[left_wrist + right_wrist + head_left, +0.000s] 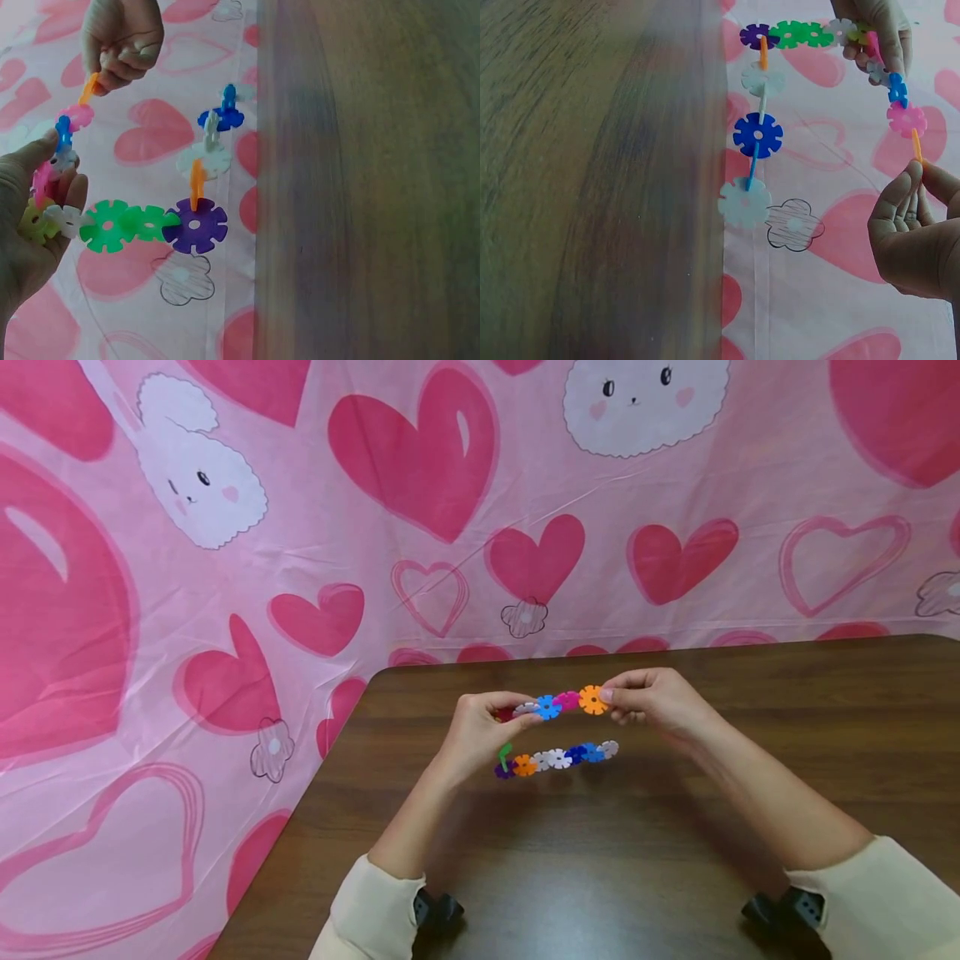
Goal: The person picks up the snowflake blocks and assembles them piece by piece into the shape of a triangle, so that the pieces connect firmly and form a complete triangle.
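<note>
A chain of interlocking flower-shaped plastic discs hangs between both hands above the table. My left hand [480, 727] grips it along one side, thumb on top, near a blue disc [548, 707] and a white one; its fingers partly cover the pink and yellow discs. At one end, my right hand [663, 703] pinches an orange disc [592, 699] between thumb and fingers, beside a pink disc [906, 119]. Past my left hand, green discs [105, 238] lead to a purple disc [207, 238]. From there orange, white and blue pieces run to a white disc [742, 206] at the free end.
The brown wooden table [570, 860] spreads beneath both hands. Behind it and to the left hangs a pink cloth [330, 527] printed with hearts and white animal faces. Dark wrist devices [438, 912] sit at both cream sleeves [375, 910].
</note>
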`<state>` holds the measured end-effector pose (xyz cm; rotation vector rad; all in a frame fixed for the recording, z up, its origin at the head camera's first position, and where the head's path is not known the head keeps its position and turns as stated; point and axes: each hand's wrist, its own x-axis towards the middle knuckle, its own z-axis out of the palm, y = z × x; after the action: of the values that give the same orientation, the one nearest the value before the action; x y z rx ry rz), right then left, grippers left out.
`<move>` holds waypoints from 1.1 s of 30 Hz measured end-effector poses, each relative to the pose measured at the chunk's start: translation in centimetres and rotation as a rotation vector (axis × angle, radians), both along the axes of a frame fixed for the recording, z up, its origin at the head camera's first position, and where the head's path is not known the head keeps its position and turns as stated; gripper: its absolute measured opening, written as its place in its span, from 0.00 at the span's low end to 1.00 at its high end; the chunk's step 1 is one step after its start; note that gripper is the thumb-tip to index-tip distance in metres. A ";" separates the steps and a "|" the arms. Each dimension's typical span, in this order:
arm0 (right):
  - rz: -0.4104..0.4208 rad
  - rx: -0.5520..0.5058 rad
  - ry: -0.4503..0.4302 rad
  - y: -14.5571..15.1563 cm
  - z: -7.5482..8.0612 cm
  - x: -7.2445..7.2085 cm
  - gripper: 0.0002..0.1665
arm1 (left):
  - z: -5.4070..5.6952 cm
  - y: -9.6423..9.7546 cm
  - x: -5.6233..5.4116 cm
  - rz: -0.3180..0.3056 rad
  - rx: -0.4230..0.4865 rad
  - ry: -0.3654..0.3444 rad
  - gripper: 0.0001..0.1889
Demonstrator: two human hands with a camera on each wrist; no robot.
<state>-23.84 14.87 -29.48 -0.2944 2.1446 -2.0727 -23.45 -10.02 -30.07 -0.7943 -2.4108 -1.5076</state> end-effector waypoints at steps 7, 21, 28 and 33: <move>0.061 0.063 -0.054 0.2 0.3 0.2 0.05 | -0.1 -0.4 -0.2 -0.030 -0.046 -0.054 0.09; 0.053 0.093 -0.089 -0.6 -0.1 0.4 0.14 | 0.0 -0.4 -0.2 -0.110 -0.088 0.089 0.08; 0.077 0.042 -0.127 -0.2 -0.5 0.2 0.09 | -0.1 0.0 -0.4 -0.142 -0.101 0.120 0.08; 0.063 0.018 -0.119 -0.2 -0.1 0.1 0.06 | -0.4 0.0 -0.3 -0.152 -0.118 0.127 0.09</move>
<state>-23.73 14.62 -29.61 -0.2275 2.0577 -1.9834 -23.80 -10.00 -30.44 -1.0861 -2.4107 -1.3295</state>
